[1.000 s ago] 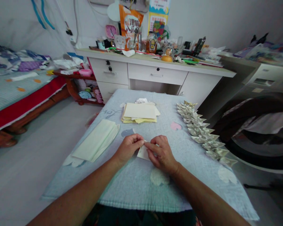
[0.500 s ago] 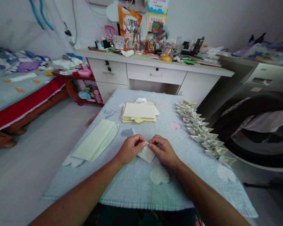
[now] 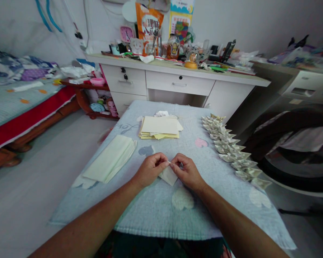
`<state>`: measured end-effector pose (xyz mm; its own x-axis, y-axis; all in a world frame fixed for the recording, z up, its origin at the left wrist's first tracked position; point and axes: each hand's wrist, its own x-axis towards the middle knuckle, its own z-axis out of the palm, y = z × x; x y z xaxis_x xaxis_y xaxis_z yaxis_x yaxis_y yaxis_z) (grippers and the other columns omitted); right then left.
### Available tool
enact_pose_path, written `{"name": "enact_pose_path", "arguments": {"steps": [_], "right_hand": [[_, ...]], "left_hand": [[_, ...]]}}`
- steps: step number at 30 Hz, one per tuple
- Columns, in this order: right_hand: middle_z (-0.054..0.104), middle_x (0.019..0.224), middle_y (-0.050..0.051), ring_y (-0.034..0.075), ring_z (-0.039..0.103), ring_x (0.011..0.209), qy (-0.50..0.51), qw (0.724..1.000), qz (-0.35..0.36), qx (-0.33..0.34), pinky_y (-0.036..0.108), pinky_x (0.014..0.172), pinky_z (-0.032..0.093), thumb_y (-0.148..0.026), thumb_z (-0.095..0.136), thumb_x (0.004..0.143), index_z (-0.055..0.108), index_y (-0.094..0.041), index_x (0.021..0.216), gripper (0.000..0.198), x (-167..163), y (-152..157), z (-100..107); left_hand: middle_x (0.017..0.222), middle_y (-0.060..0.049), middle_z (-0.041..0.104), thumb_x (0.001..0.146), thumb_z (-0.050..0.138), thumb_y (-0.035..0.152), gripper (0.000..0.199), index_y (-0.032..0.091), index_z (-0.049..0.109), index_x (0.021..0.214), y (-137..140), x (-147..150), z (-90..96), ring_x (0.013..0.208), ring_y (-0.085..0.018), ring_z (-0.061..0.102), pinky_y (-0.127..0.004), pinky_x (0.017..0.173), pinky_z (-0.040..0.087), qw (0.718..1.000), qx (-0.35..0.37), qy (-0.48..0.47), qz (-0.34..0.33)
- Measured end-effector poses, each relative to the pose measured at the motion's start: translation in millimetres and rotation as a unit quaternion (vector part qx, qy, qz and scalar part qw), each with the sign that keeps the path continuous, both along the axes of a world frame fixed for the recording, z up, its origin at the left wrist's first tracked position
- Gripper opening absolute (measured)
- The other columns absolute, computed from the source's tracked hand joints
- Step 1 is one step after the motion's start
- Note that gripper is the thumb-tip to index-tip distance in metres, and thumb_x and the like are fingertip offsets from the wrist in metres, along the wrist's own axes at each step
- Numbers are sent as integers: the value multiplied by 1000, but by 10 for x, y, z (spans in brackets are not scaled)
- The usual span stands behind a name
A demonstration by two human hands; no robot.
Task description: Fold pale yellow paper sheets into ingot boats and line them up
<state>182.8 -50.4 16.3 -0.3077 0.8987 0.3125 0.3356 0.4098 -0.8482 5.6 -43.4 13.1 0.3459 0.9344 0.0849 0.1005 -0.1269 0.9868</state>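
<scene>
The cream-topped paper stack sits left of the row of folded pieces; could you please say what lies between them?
In the head view, the blue cloth, with its pink heart, lies between the cream-topped paper stack and the folded pieces.

The tabletop (image 3: 204, 224) is softly lit; toward three o'clock, the washing machine (image 3: 293, 97) is dimmed, stretched and seemingly blurred.

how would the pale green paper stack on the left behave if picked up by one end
The pale green paper stack would probably sag, since its sheets look thin. They might slide apart, as the edges lie unevenly fanned along the right side. It seems unlikely to roll or tip, lying low and flat on the cloth.
</scene>
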Motion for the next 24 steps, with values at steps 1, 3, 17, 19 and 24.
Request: {"name": "enact_pose_path", "arguments": {"steps": [1, 3, 17, 19, 24], "right_hand": [[52, 69, -1, 12, 50, 66, 2, 1000, 4, -2, 23, 62, 38, -25, 56, 84, 58, -17, 71, 15, 4, 0, 0], [52, 69, -1, 12, 49, 66, 7, 1000, 17, -7, 23, 62, 38, -25, 55, 84, 58, -17, 72, 15, 11, -2, 2], [49, 70, -1, 13, 46, 68, 32, 997, 61, -44, 25, 66, 36, -23, 52, 82, 54, -18, 70, 13, -4, -4, 16], [49, 70, -1, 13, 46, 67, 44, 994, 69, -68, 24, 64, 36, -22, 51, 80, 55, -18, 74, 9, 14, -2, 6], [48, 68, -2, 12, 44, 64, 57, 990, 71, -109, 24, 61, 35, -25, 53, 80, 55, -18, 75, 9, 44, 1, -10]], "left_hand": [[68, 4, 47, 83, 58, 34, 20, 15, 54, 77, -2, -1, 7, 62, -9, 43, -20, 57, 36, 1000, 4, 2, -1], [68, 4, 47, 83, 57, 33, 20, 15, 54, 76, -5, -5, 18, 62, -9, 43, -20, 57, 36, 1000, 8, 7, -4], [66, 3, 47, 82, 57, 33, 21, 14, 54, 73, -4, -3, 21, 61, -9, 42, -20, 56, 33, 1000, -1, 15, -20], [66, 4, 46, 82, 58, 33, 21, 14, 54, 72, 2, -13, 25, 61, -9, 42, -21, 56, 33, 1000, -9, -1, -18], [66, 4, 46, 81, 59, 33, 21, 15, 52, 73, 19, -36, 25, 60, -9, 41, -20, 55, 33, 1000, -15, -21, -6]]}}
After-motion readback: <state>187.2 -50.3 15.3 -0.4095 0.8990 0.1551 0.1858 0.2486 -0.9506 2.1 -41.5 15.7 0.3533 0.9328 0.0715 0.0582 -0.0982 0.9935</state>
